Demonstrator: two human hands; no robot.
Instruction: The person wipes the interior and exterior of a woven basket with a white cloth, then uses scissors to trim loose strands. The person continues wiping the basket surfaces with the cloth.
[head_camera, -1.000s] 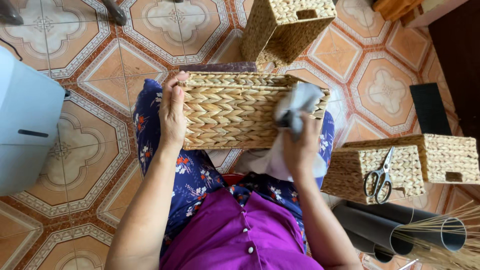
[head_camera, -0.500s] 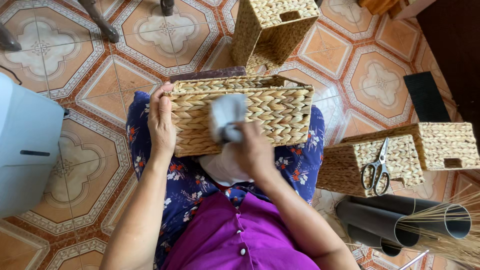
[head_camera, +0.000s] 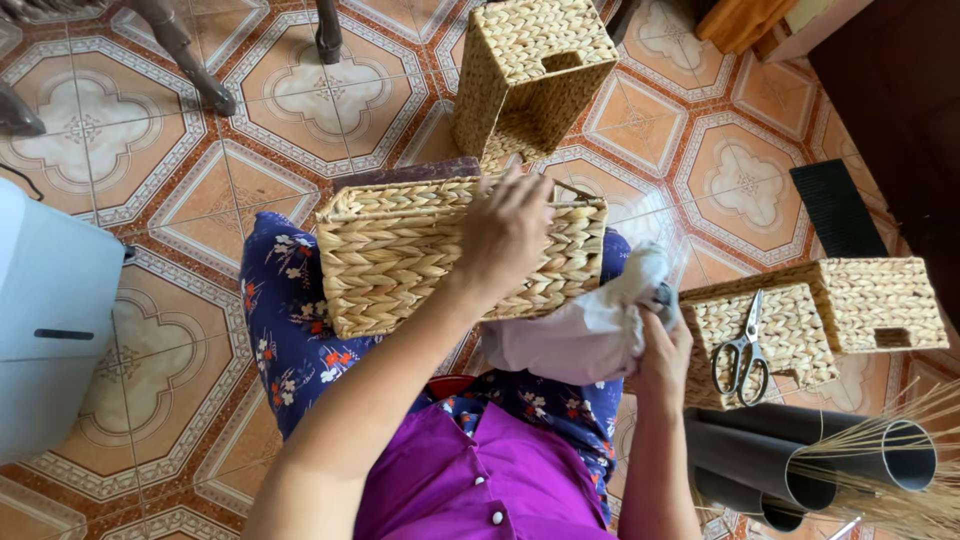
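A rectangular woven basket (head_camera: 400, 255) lies on its side across my lap, which is covered by blue flowered cloth. My left hand (head_camera: 505, 232) reaches over the basket's face, with the fingers curled on its far upper rim near the middle. Just off the basket's right end, my right hand (head_camera: 662, 352) grips a bunched white cloth (head_camera: 585, 335). The cloth touches the basket's lower right corner.
A second woven basket (head_camera: 530, 70) stands on the tiled floor ahead. Two more woven baskets (head_camera: 860, 300) sit at the right, one with scissors (head_camera: 740, 355) on top. Dark tubes (head_camera: 790, 465) and thin reeds (head_camera: 905, 460) lie at lower right. A white bin (head_camera: 50, 310) is at left.
My left hand slid from the basket's left end to its upper middle. My right hand carried the white cloth across the basket's face and off its right end.
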